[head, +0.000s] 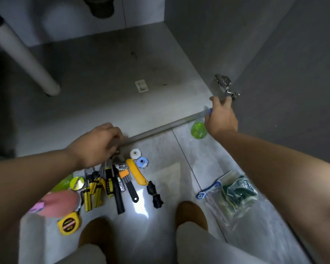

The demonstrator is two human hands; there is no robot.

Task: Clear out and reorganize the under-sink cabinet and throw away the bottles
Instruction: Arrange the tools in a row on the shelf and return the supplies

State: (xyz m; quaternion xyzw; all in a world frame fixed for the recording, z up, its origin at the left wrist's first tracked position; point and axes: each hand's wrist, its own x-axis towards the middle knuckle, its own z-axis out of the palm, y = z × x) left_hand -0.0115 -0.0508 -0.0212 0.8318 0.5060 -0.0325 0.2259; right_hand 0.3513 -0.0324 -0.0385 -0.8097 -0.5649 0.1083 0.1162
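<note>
The under-sink cabinet floor (107,73) is grey and nearly bare, with one small white square item (141,85) lying on it. My left hand (99,143) is at the cabinet's front edge, fingers curled round the metal shafts of a bundle of yellow-and-black screwdrivers (95,189) that fan out on the tiled floor. My right hand (222,117) is at the cabinet's front right corner, gripping the top of a clear bottle with a green bottom (198,129) and a blue part by my fingers. The bottle's upper half is hidden by that hand.
On the tiles lie a yellow tape measure (70,223), a yellow utility knife (136,173), hex keys (125,178), two small rolls (135,153), a black cord (154,195) and a zip bag of green pads (234,195). A white pipe (25,54) slants inside at left. A door hinge (225,85) sits at right.
</note>
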